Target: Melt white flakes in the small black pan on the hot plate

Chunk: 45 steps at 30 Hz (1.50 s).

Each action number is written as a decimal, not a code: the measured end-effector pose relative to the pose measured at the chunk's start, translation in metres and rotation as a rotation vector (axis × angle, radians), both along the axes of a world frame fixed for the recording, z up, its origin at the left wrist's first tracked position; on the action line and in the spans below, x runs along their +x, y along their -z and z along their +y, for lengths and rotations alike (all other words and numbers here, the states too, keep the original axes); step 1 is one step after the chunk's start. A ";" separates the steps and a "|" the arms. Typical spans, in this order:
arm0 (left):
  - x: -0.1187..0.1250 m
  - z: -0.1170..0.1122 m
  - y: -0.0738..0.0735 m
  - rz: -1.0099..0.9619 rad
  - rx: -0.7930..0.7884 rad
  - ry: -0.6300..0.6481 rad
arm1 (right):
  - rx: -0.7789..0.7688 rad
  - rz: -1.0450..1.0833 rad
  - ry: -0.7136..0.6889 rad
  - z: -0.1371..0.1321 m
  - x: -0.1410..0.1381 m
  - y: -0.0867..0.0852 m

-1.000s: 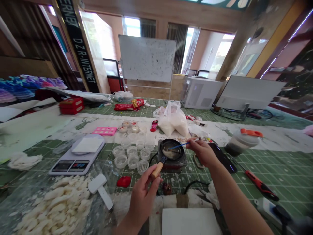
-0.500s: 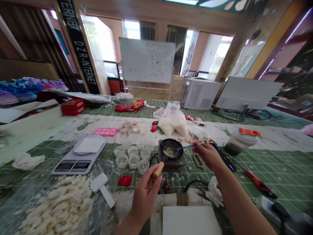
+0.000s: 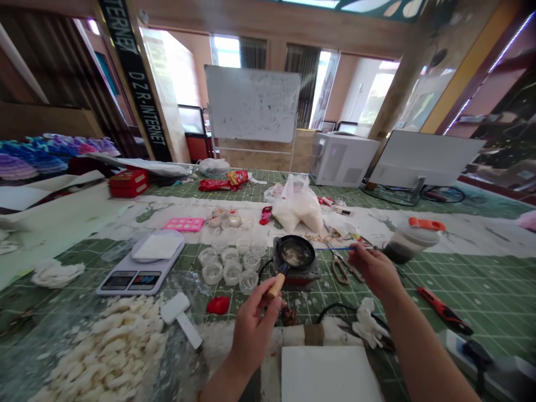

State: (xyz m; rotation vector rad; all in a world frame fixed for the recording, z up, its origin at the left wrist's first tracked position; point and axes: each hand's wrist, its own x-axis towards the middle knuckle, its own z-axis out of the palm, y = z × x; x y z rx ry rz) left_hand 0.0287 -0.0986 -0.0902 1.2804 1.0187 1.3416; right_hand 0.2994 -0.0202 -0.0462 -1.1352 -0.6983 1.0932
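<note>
On your green gridded table point(image 3: 498, 296), the small burner point(image 3: 299, 281) sits near the middle. Your black pan point(image 3: 310, 261) is over it; whether its base touches cannot be told. Your left hand point(image 3: 255, 326) grips its wooden handle point(image 3: 276, 285) between thumb and fingers. Pale, uneven contents point(image 3: 293, 255) lie across the pan's bottom, so working them looks underway, not finished. To the left, the front clear cups point(image 3: 231, 272) look unfilled, while a few cups point(image 3: 232, 216) farther back hold pale matter and seem done. Your right hand point(image 3: 376, 272) pinches a thin blue stick point(image 3: 333, 248), its tip near the pan's right rim, out of the contents.
</note>
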 end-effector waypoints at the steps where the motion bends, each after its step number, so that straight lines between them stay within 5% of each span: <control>1: 0.000 0.000 -0.001 -0.004 -0.004 0.000 | 0.009 0.004 0.031 -0.001 0.004 -0.002; 7: 0.003 -0.001 -0.003 -0.023 -0.016 -0.012 | -0.044 -0.003 -0.110 -0.004 -0.031 -0.004; 15: 0.004 -0.002 -0.007 -0.047 -0.020 -0.005 | -0.010 -0.048 0.215 0.008 -0.002 -0.004; 21: 0.005 -0.003 -0.006 -0.054 -0.028 0.005 | -0.005 -0.127 0.075 0.011 -0.043 0.005; 28: 0.004 -0.003 -0.004 -0.045 -0.034 0.013 | 0.026 -0.133 0.278 0.021 -0.007 -0.003; 35: 0.004 -0.003 -0.003 -0.038 -0.017 0.014 | 0.012 -0.176 0.124 0.027 -0.048 0.009; 41: 0.005 -0.003 -0.004 -0.033 -0.040 0.019 | 0.047 -0.138 0.359 0.032 -0.006 -0.001; 45: 0.007 -0.004 -0.005 -0.064 -0.061 0.027 | 0.071 -0.122 0.252 0.027 -0.025 -0.003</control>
